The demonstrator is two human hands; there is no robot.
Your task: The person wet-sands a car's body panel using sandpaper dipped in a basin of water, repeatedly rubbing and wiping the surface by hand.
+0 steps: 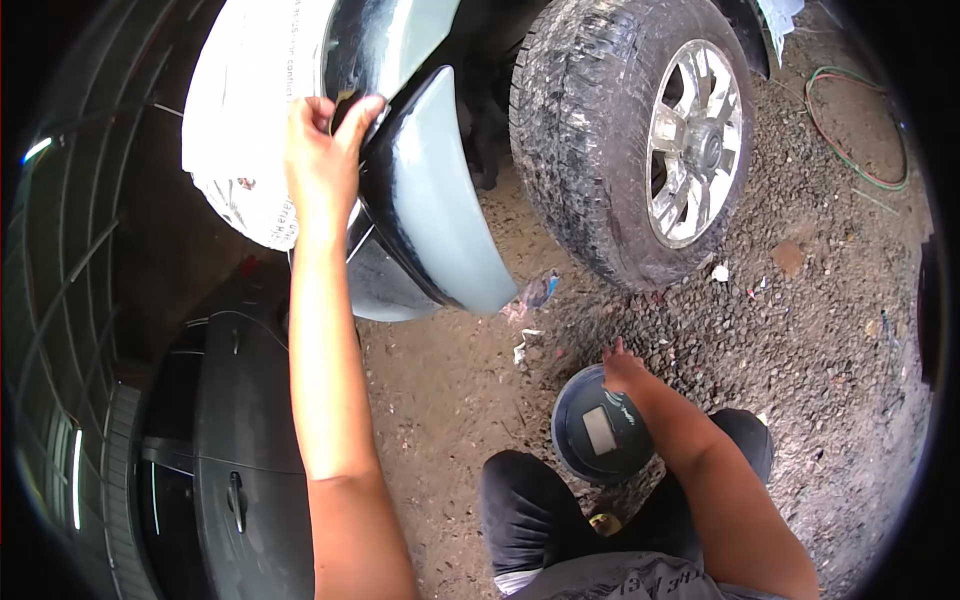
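Note:
My left hand (322, 165) reaches up to a car's bumper corner, its thumb and fingers pinched on a small dark piece with a yellowish edge (345, 103), perhaps sandpaper. The grey, primer-like bumper panel (435, 190) has black patches and lies just right of that hand. Low between my knees is a round dark grey bucket (565, 430) with a pale rectangular patch on or in it. My right hand (622, 370) is at the bucket's far rim, fingers pointing away and partly stretched out; I see nothing in it.
A large muddy tyre on a silver wheel (700, 145) stands right of the bumper. White printed sheeting (245, 110) covers the car part at upper left. A dark car (245, 430) is at left. A red and green hose (840, 160) and litter (540, 290) lie on the gravel.

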